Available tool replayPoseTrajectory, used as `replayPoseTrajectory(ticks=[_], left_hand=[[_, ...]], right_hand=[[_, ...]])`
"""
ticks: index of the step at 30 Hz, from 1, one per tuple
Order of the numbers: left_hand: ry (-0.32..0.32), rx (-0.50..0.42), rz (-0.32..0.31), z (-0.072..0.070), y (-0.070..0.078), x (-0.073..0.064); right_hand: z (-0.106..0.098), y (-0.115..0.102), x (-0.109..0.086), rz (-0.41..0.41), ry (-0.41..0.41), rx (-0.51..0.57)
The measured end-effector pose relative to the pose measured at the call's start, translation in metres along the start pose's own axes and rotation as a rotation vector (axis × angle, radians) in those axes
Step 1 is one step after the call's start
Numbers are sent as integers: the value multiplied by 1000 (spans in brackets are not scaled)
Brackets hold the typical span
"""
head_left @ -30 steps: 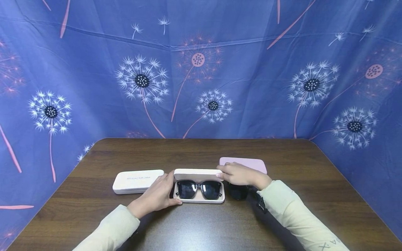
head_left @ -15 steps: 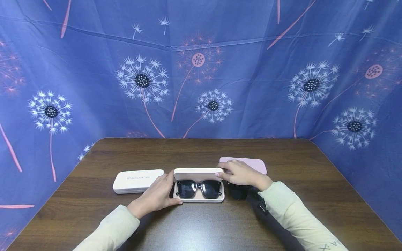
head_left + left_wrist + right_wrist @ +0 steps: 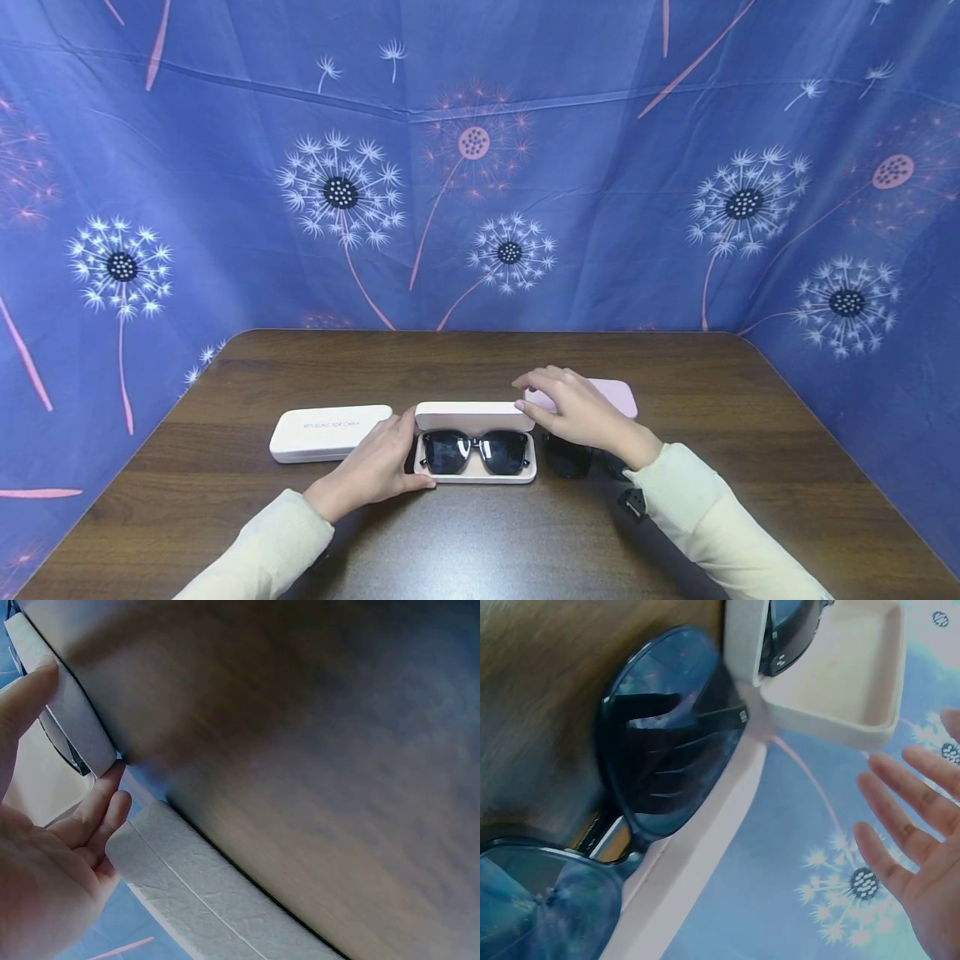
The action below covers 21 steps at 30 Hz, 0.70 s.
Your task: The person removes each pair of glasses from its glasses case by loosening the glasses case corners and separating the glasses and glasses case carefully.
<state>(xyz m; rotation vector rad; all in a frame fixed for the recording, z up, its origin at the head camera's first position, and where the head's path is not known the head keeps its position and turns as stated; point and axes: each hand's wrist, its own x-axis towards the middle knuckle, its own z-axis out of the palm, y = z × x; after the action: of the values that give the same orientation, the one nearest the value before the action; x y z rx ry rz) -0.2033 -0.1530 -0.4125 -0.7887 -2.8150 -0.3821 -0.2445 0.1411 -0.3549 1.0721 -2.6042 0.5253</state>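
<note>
Two-handed, reaching in pale sleeves [image 3: 258, 542] over the wood-grained tabletop [image 3: 480, 542]. Gripping the left end of an open white case [image 3: 487, 480] with the left hand [image 3: 371, 467], thumb at the front, just as a second ago. Showing black sunglasses [image 3: 447, 454] inside the base of that case. Having a second pair of sunglasses [image 3: 567, 458] just right of the case, now showing more from beneath the right hand [image 3: 588, 412] than before. Having a closed white case [image 3: 326, 435] with faint lettering just beside the left hand. Hovering with the right hand at the right corner of the raised lid [image 3: 468, 410], spreading its fingers apart, gripping nothing, lifting them higher than a second ago; unable to tell whether touching with the thumb. Having a pink case [image 3: 617, 396] behind that hand, partly covered. Facing, farthest back, a blue cloth [image 3: 585, 167] printed with dandelions.
</note>
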Motion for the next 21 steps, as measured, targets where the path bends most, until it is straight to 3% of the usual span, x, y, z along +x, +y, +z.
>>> replayPoseTrajectory(ticks=[11, 21], left_hand=[[5, -6, 7, 0, -1, 0], [0, -1, 5, 0, -1, 0]], right_hand=[[-3, -23, -1, -136, 119, -46], [7, -39, -7, -243, 147, -108]])
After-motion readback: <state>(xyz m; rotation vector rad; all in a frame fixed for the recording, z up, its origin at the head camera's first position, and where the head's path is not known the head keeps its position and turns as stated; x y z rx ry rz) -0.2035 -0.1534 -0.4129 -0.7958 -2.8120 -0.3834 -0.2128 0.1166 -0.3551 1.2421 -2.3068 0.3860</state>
